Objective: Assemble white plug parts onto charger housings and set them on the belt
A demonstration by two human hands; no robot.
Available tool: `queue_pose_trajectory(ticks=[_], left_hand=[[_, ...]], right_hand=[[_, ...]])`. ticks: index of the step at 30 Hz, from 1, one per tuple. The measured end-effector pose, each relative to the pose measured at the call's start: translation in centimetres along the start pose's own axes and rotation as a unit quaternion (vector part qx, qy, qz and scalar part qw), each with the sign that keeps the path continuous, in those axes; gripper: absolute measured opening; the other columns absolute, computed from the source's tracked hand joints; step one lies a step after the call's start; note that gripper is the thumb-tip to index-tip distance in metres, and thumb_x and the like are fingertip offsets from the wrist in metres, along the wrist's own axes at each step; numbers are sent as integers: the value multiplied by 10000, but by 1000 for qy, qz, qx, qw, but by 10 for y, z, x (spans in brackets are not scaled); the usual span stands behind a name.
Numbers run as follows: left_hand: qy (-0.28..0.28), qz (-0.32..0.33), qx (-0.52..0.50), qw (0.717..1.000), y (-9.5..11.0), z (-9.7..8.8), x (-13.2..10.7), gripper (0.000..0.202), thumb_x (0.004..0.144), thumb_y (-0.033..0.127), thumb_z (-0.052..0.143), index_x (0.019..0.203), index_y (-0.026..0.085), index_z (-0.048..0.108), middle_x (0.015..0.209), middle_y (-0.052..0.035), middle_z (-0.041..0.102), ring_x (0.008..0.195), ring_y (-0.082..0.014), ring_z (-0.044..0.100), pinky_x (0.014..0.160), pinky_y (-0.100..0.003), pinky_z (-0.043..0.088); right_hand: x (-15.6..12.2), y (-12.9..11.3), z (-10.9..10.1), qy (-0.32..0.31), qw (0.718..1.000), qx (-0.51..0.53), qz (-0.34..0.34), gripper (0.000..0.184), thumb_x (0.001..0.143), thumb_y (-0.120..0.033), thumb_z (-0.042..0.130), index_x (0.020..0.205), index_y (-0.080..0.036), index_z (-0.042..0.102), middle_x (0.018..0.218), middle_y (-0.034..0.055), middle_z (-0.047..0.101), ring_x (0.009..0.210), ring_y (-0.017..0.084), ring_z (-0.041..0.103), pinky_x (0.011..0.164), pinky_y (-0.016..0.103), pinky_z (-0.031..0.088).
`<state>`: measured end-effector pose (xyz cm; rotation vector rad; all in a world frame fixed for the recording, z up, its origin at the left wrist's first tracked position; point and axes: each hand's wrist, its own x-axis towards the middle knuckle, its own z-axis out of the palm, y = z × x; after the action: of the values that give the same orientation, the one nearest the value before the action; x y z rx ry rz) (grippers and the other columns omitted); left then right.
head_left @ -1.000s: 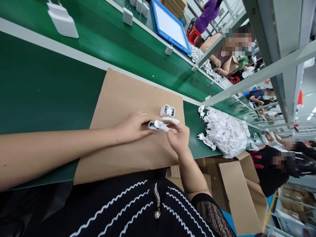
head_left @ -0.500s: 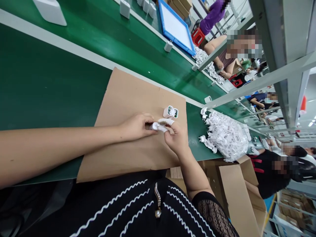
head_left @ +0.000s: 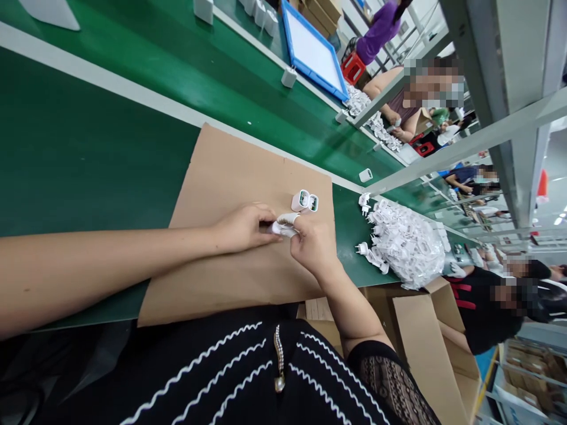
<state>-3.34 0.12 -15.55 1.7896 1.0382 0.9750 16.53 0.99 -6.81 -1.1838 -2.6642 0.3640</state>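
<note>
My left hand (head_left: 241, 226) and my right hand (head_left: 312, 244) meet over a brown cardboard sheet (head_left: 230, 177) on the green bench. Both pinch one small white charger part (head_left: 280, 226) between their fingertips; white finger cots cover my right fingertips. Two more white charger shells (head_left: 305, 201) lie on the cardboard just beyond the hands. A heap of white plug parts (head_left: 405, 244) sits on the bench to the right of my right hand.
A green conveyor belt (head_left: 177, 65) runs beyond the cardboard, carrying white chargers (head_left: 289, 77) and a blue-framed tray (head_left: 312, 50). Open cardboard boxes (head_left: 425, 348) stand at lower right. Other people work along the line at right, behind a grey metal frame (head_left: 496, 127).
My right hand has curled in and closed onto the part beside the left fingers. Chargers on the belt have drifted left.
</note>
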Motion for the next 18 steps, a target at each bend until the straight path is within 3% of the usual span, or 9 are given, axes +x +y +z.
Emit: queue_pose_trajectory(ticks=[4,7,10,12,14,15,17,18], left_hand=[[11,-12,9,1000,0,2,0,334,848,540,731,852,207,746,904,-63,726,930,-264,674,854,-380,526],[18,-27,21,999,4,7,-2,415,840,617,720,921,215,781,951,-75,753,958,-287,689,901,-411,533],[7,-59,33,998,12,7,-1,484,822,659,715,1032,231,802,1066,-83,779,1026,-317,708,969,-444,534],[-35,-102,28,994,21,-1,4,525,778,670,743,1053,227,803,1096,-84,790,1036,-331,721,954,-443,551],[-92,-155,19,983,32,-15,13,575,714,665,791,1078,221,800,1082,-76,804,1018,-337,735,912,-429,570],[-111,-177,18,978,37,-25,19,605,686,659,813,1102,220,796,1073,-69,809,1010,-336,739,898,-422,572],[-107,-199,33,973,41,-48,38,664,653,643,842,1171,231,779,1081,-52,813,1018,-328,740,895,-412,565],[-78,-202,58,975,39,-60,50,680,636,643,852,1175,235,776,1077,-47,814,1018,-328,737,890,-411,559]], right_hand=[[-6,-5,8,46,998,31,40,471,778,12,544,1142,-198,757,1057,93,779,999,263,707,872,379,572],[-16,-3,23,98,982,147,70,443,823,-28,572,1180,-215,755,1145,78,783,1070,245,719,966,390,577],[-21,15,36,116,931,337,75,431,882,-217,699,1311,-256,709,1250,55,768,1099,222,735,1027,390,581],[-22,44,34,152,897,405,95,488,887,-357,742,1362,-265,679,1297,62,751,1135,233,733,1039,402,582],[-23,83,22,230,893,351,165,442,942,-387,669,1355,-230,675,1318,94,735,1180,245,715,1055,411,566],[-25,106,13,265,899,269,224,414,972,-348,613,1356,-204,668,1351,116,714,1221,247,693,1079,411,546],[-28,150,-5,231,910,59,340,440,981,-254,569,1406,-155,624,1450,162,646,1373,262,589,1181,420,448],[-29,169,-13,189,898,-23,397,462,984,-223,544,1435,-134,590,1488,189,608,1434,284,528,1208,446,406]])
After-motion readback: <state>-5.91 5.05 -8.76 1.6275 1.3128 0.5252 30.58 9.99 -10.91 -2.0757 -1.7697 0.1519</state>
